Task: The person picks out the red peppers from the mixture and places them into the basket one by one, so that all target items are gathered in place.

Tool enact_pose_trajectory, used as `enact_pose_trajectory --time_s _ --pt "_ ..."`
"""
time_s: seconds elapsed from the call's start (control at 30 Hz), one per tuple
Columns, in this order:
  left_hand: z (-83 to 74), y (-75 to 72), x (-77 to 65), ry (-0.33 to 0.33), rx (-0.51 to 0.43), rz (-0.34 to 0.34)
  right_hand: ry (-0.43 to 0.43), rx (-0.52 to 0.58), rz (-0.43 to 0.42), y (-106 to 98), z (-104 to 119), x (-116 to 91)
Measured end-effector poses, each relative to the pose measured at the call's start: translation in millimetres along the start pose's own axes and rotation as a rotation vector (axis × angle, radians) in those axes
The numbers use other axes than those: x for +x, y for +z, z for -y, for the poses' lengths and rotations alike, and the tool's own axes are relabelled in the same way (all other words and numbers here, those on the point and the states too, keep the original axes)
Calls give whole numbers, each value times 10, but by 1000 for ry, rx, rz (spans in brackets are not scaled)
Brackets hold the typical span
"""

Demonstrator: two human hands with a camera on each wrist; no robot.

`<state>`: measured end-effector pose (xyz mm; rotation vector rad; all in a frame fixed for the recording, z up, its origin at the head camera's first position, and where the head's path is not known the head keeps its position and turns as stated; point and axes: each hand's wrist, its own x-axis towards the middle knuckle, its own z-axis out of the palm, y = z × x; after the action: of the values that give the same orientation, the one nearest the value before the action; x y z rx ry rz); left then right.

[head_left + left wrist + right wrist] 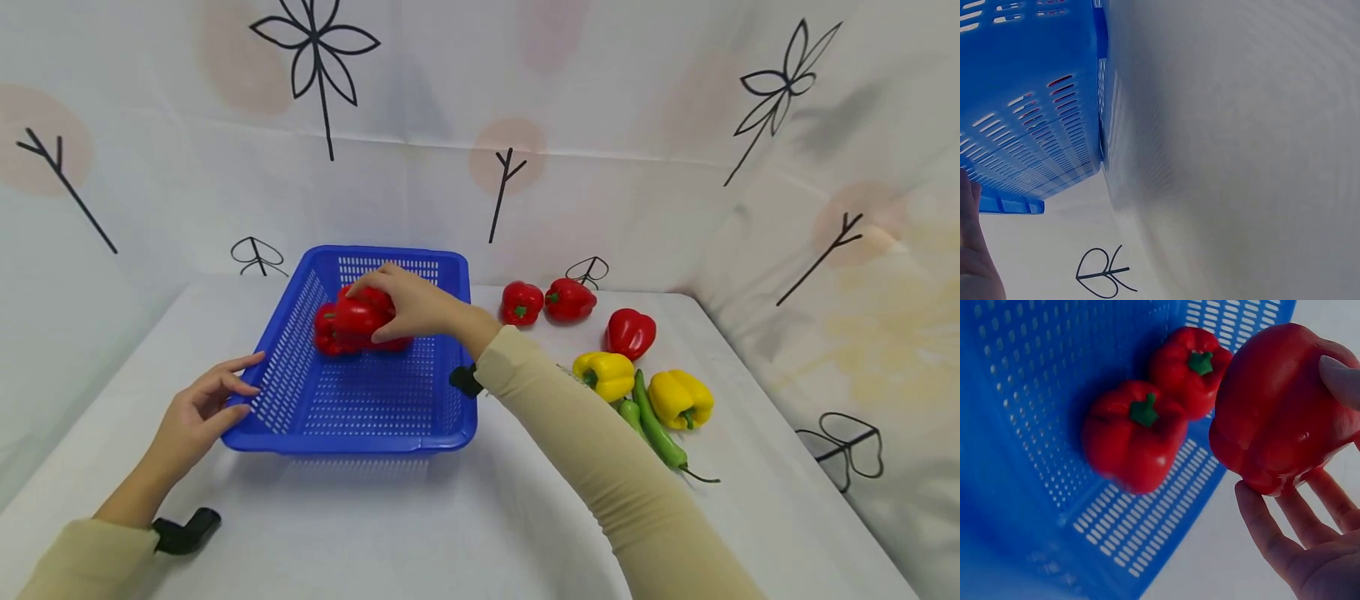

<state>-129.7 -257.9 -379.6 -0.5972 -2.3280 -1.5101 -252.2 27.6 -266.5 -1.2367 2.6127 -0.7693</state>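
Observation:
A blue plastic basket [375,445] with slotted walls stands on the table. Over it my right hand [416,304] grips a red bell pepper [1285,406], thumb on one side and fingers on the other. Below that pepper, two more red bell peppers with green stems lie in the basket: one larger in the right wrist view [1135,440], the other beside it [1188,372]. My left hand [198,417] touches the basket's left rim with relaxed fingers. Only part of this hand [975,269] shows in the left wrist view, against the basket's side.
Right of the basket lie three red bell peppers [630,333], two yellow bell peppers [681,398] and long green chili peppers [660,429], partly behind my right sleeve [600,450]. A patterned cloth [420,108] hangs behind the white table [360,533].

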Motion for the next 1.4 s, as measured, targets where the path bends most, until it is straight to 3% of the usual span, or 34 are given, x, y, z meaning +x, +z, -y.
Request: enact_pose_trajectory --time_s 0.6,0.93,1.4 --pt "10 -20 -16 -3 1 -5 -1 -41 79 373 106 265" --pt "3 -32 -2 4 -5 -7 46 -40 112 514 65 325" --pt "-10 -16 22 0 -25 0 61 -162 222 698 50 390"
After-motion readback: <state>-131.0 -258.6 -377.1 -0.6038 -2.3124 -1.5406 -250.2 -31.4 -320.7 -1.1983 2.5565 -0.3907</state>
